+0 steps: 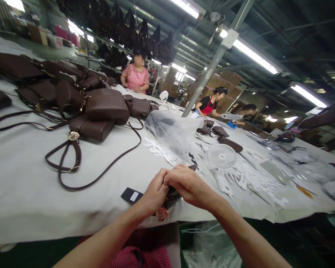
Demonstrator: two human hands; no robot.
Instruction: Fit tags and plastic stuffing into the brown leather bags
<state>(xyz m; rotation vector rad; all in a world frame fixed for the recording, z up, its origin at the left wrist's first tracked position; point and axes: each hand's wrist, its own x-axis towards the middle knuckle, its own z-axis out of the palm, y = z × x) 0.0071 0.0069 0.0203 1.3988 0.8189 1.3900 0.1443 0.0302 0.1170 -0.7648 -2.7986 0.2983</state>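
My left hand (154, 194) and my right hand (190, 186) are closed together on a small dark leather piece (171, 194) at the near edge of the white table (25, 186). A gold round ornament (162, 213) hangs just below my left hand. Most of the piece is hidden under my fingers. A small black tag card (131, 195) lies flat on the table just left of my left hand.
A pile of brown handbags (100, 106) with long straps fills the left side. A clear plastic bag (173, 132), a small white fan (222, 156) and white paper cutouts (248, 176) lie ahead. Three other people work at the far side of the table.
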